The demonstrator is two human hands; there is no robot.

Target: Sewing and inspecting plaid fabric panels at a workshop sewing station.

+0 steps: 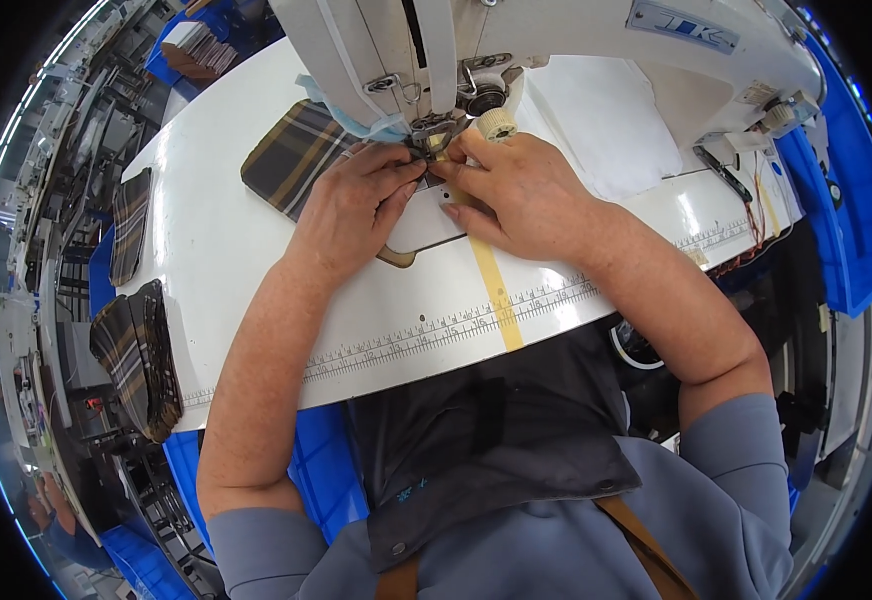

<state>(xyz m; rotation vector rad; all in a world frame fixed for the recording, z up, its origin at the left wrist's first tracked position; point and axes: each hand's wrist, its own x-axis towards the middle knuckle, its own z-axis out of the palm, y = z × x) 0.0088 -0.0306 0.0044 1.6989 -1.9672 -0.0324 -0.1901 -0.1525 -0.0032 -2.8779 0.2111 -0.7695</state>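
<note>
A plaid fabric piece (291, 155) in dark brown, tan and white lies on the white sewing machine table, its near part covered by my left hand. My left hand (351, 205) pinches that fabric just left of the needle area, thumb and index fingertips close together. From the other side, my right hand (526, 190) meets it, fingers bent and closed at the presser foot (434, 135); what they hold there is too small and hidden to tell. The right thumb rests lower, by the metal needle plate (443, 200). A rounded plaid corner (397, 258) shows below my left wrist.
The sewing machine head (556, 35) stands over both hands. White sheets (601, 125) lie right of it, near black-handled snips (724, 172). Plaid piles (138, 355) hang at the table's left edge. A printed ruler (436, 335) and yellow tape (496, 295) mark the front. Blue bins (836, 200) stand around.
</note>
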